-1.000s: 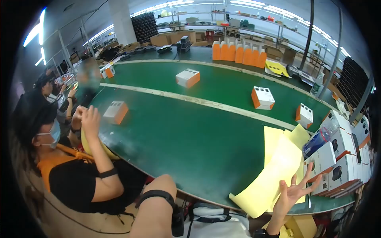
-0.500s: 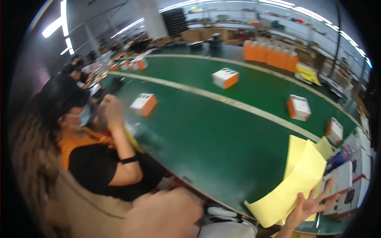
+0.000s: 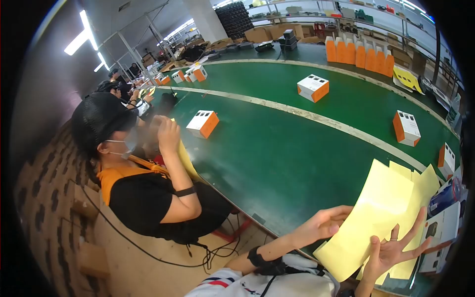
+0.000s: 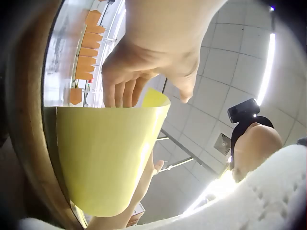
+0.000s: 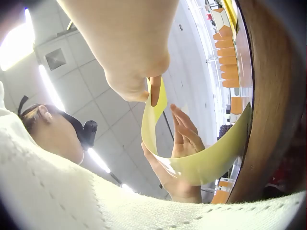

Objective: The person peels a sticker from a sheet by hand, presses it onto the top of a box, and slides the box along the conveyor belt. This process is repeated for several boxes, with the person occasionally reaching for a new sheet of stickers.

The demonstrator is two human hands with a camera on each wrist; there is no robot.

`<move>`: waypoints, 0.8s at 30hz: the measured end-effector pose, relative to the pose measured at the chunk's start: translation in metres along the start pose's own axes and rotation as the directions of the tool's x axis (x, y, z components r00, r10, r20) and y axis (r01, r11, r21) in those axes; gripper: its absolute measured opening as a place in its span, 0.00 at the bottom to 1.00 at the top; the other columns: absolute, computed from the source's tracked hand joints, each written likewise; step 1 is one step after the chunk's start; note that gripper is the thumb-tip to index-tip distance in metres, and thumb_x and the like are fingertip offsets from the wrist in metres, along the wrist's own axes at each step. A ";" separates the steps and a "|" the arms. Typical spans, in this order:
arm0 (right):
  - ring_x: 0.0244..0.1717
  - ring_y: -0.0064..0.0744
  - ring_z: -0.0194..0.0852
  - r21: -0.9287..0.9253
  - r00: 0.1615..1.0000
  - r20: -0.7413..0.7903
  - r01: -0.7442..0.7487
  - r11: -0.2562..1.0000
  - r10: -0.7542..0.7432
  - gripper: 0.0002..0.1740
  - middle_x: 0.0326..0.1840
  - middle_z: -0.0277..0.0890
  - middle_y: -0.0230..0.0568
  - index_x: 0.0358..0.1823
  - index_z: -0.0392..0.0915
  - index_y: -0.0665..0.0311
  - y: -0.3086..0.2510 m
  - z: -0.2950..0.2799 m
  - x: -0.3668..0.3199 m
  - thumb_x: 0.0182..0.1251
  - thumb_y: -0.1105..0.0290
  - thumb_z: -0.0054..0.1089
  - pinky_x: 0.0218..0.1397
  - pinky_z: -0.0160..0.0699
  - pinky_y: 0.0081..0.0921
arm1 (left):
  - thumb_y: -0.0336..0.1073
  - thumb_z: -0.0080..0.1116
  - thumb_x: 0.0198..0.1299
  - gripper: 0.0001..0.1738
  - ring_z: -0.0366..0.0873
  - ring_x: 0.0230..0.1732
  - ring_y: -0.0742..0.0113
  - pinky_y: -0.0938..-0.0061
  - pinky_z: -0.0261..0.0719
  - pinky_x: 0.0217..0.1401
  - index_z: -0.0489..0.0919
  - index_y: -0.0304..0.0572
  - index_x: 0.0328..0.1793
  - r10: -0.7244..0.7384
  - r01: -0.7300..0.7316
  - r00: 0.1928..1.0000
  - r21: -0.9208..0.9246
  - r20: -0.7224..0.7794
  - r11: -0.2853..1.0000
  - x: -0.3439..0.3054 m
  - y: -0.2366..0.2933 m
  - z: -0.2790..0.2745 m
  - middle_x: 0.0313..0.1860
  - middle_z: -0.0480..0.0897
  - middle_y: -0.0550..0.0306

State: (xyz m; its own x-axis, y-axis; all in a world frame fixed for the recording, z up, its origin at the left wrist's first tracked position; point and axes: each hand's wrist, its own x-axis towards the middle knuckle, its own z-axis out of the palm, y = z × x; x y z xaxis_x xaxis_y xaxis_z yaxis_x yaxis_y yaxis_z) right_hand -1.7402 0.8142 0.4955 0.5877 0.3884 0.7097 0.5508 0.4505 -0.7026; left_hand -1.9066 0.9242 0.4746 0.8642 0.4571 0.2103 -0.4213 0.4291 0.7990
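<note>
A large yellow paper sheet (image 3: 378, 198) curls up over the near right part of the green table, with more yellow paper (image 3: 421, 190) behind it. My left hand (image 3: 324, 222) reaches to its left edge, thumb apart from the fingers. In the left wrist view the left hand (image 4: 148, 72) has its fingertips hidden behind the curled sheet (image 4: 105, 153). My right hand (image 3: 391, 251) lies against the sheet's lower right part, fingers spread wide. From the right wrist, the right hand (image 5: 139, 72) is right at the sheet's upper edge.
White and orange boxes stand on the green table, one box (image 3: 203, 123) at left, another box (image 3: 313, 88) beyond the pale strip. A blue bottle (image 3: 445, 196) and a white box (image 3: 439, 225) flank my right hand. A person in a cap (image 3: 105, 121) sits at left.
My left hand has swung from the lower middle across to the sheet's left edge. The right hand stays spread by the sheet. The head view has turned left.
</note>
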 end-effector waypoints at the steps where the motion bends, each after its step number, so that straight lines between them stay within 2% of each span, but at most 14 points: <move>1: 0.80 0.51 0.55 0.073 1.000 0.017 0.004 0.997 -0.005 0.64 0.88 0.38 0.54 0.83 0.28 0.42 0.000 0.004 -0.001 0.61 0.71 0.74 0.74 0.72 0.50 | 0.51 0.64 0.68 0.45 0.71 0.71 0.63 0.68 0.68 0.74 0.60 0.29 0.79 0.012 -0.012 1.000 0.010 0.011 1.000 0.000 0.004 -0.001 0.70 0.74 0.49; 3: 0.76 0.51 0.61 0.183 0.999 0.043 0.003 0.983 -0.011 0.68 0.89 0.34 0.52 0.83 0.22 0.45 0.005 0.009 -0.007 0.60 0.74 0.75 0.70 0.75 0.49 | 0.53 0.64 0.68 0.45 0.71 0.69 0.64 0.70 0.68 0.73 0.61 0.29 0.79 0.021 -0.021 0.998 0.001 0.051 1.000 -0.001 0.006 0.001 0.70 0.74 0.50; 4: 0.74 0.50 0.63 0.122 0.996 0.088 0.011 0.992 -0.021 0.71 0.89 0.29 0.56 0.81 0.14 0.43 0.009 0.003 -0.010 0.62 0.79 0.72 0.59 0.85 0.40 | 0.50 0.67 0.67 0.43 0.70 0.69 0.66 0.71 0.69 0.72 0.62 0.31 0.78 -0.068 0.066 0.997 0.070 0.025 0.995 -0.002 0.008 0.000 0.70 0.74 0.52; 5: 0.69 0.40 0.70 0.107 0.987 0.149 0.035 0.994 -0.051 0.68 0.88 0.30 0.57 0.83 0.22 0.38 0.007 -0.002 -0.009 0.60 0.85 0.69 0.63 0.87 0.35 | 0.42 0.71 0.65 0.38 0.74 0.65 0.68 0.72 0.73 0.68 0.68 0.31 0.75 -0.172 0.191 0.975 0.137 -0.138 0.972 -0.005 0.010 0.010 0.66 0.77 0.54; 6: 0.66 0.41 0.73 -0.169 0.966 0.246 0.118 0.979 -0.074 0.70 0.88 0.31 0.59 0.83 0.22 0.38 -0.002 -0.011 -0.003 0.58 0.84 0.72 0.60 0.86 0.32 | 0.34 0.72 0.62 0.30 0.79 0.57 0.71 0.73 0.80 0.60 0.75 0.32 0.68 -0.112 0.150 0.978 0.221 -0.176 0.964 0.003 0.013 0.020 0.58 0.82 0.56; 7: 0.64 0.43 0.75 -0.427 0.935 0.351 0.212 0.879 -0.055 0.72 0.88 0.31 0.60 0.83 0.22 0.38 -0.012 -0.016 0.004 0.55 0.83 0.74 0.57 0.86 0.28 | 0.33 0.72 0.62 0.24 0.83 0.48 0.73 0.74 0.84 0.51 0.79 0.33 0.62 -0.089 0.156 0.965 0.268 -0.245 0.951 0.006 0.010 0.024 0.51 0.86 0.58; 8: 0.63 0.48 0.76 -0.291 0.942 0.322 0.192 0.937 -0.093 0.72 0.87 0.32 0.62 0.83 0.22 0.37 -0.007 -0.013 0.007 0.55 0.82 0.75 0.56 0.86 0.31 | 0.32 0.71 0.63 0.21 0.84 0.46 0.73 0.74 0.86 0.48 0.80 0.33 0.60 -0.085 0.164 0.954 0.264 -0.288 0.950 0.008 0.008 0.022 0.49 0.87 0.57; 10: 0.62 0.58 0.77 0.007 0.950 0.262 0.173 0.985 -0.168 0.71 0.86 0.32 0.67 0.82 0.23 0.34 0.001 -0.008 0.012 0.56 0.81 0.75 0.56 0.86 0.37 | 0.30 0.69 0.65 0.20 0.86 0.49 0.67 0.72 0.87 0.50 0.78 0.32 0.60 -0.163 0.220 0.906 0.104 -0.390 0.970 0.011 0.014 0.027 0.51 0.86 0.51; 11: 0.62 0.61 0.77 -0.022 0.940 0.252 0.244 0.969 -0.231 0.70 0.86 0.35 0.69 0.82 0.23 0.32 0.001 0.000 0.017 0.57 0.82 0.73 0.53 0.86 0.42 | 0.29 0.67 0.66 0.21 0.86 0.50 0.64 0.71 0.87 0.51 0.76 0.30 0.62 -0.165 0.173 0.897 -0.019 -0.410 0.985 0.007 0.021 0.021 0.54 0.85 0.49; 13: 0.58 0.59 0.80 -0.076 0.935 0.266 0.265 0.961 -0.236 0.70 0.84 0.39 0.72 0.82 0.23 0.31 0.003 -0.012 0.021 0.57 0.83 0.72 0.53 0.87 0.42 | 0.27 0.64 0.68 0.21 0.85 0.50 0.65 0.73 0.86 0.50 0.74 0.30 0.64 -0.074 0.107 0.925 0.068 -0.373 0.992 0.009 0.019 0.018 0.55 0.84 0.49; 16: 0.51 0.54 0.84 -0.100 0.914 0.318 0.296 0.950 -0.251 0.71 0.81 0.45 0.75 0.82 0.23 0.30 0.003 -0.026 0.019 0.57 0.85 0.71 0.52 0.87 0.42 | 0.27 0.63 0.68 0.21 0.85 0.51 0.67 0.74 0.85 0.50 0.74 0.30 0.65 -0.099 0.113 0.939 0.023 -0.328 0.993 0.011 0.016 0.022 0.55 0.84 0.50; 20: 0.51 0.38 0.88 -0.051 0.895 0.401 0.236 0.970 -0.197 0.43 0.75 0.62 0.57 0.73 0.55 0.72 -0.020 -0.020 0.016 0.58 0.87 0.70 0.62 0.81 0.36 | 0.26 0.62 0.68 0.21 0.84 0.52 0.67 0.73 0.85 0.51 0.74 0.29 0.65 -0.149 0.144 0.949 -0.041 -0.277 0.989 0.015 0.014 0.031 0.55 0.84 0.50; 23: 0.50 0.41 0.88 -0.126 0.878 0.445 0.253 0.959 -0.173 0.46 0.73 0.64 0.59 0.74 0.51 0.67 -0.027 -0.025 0.017 0.59 0.86 0.69 0.60 0.83 0.35 | 0.25 0.62 0.68 0.22 0.84 0.53 0.67 0.73 0.85 0.52 0.73 0.30 0.66 -0.201 0.184 0.951 -0.091 -0.235 0.979 0.015 0.016 0.030 0.56 0.83 0.50; 24: 0.49 0.43 0.88 -0.162 0.871 0.460 0.271 0.949 -0.170 0.49 0.73 0.63 0.61 0.75 0.46 0.62 -0.027 -0.027 0.018 0.59 0.87 0.69 0.59 0.83 0.36 | 0.25 0.61 0.68 0.22 0.84 0.53 0.67 0.73 0.85 0.52 0.73 0.30 0.66 -0.214 0.196 0.951 -0.100 -0.224 0.976 0.015 0.016 0.029 0.57 0.83 0.50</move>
State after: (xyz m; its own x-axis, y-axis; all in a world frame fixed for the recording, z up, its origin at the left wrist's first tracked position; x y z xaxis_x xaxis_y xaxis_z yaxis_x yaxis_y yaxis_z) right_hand -1.7283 0.7874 0.5257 0.1455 0.6317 0.7614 0.7778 0.4026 -0.4827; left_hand -1.8925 0.9148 0.5066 0.8499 0.5178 -0.0972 -0.2694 0.5856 0.7646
